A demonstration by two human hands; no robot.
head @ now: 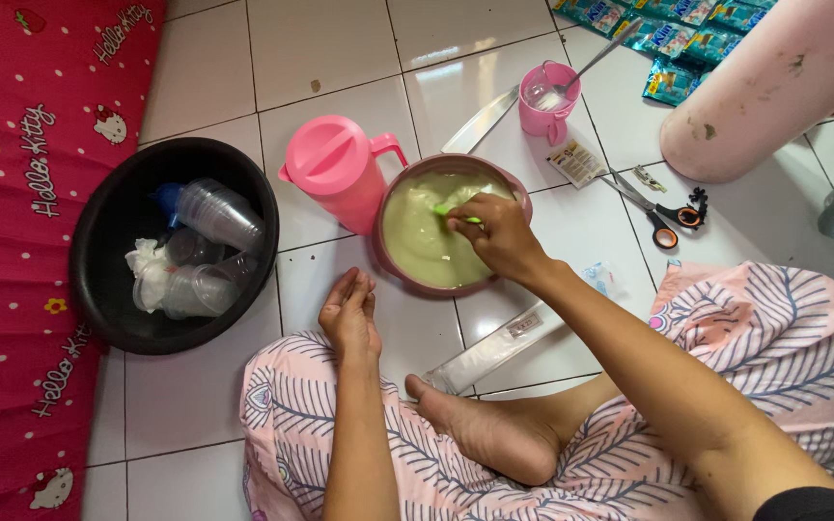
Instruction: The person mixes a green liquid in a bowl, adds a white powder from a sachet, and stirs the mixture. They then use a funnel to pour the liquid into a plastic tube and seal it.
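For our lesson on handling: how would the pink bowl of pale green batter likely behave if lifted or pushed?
The pink bowl looks nearly full of batter, so probably heavy and apt to slop if tilted. On the smooth floor tiles it may slide. The right hand stirs it.

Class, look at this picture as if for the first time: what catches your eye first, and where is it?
At the centre, the right hand holds a green utensil in a pink bowl of pale green batter. Just left of the bowl stands a pink lidded jug, and further left a black basin holds clear plastic cups. The left hand rests empty on the knee, near the white tiled floor.
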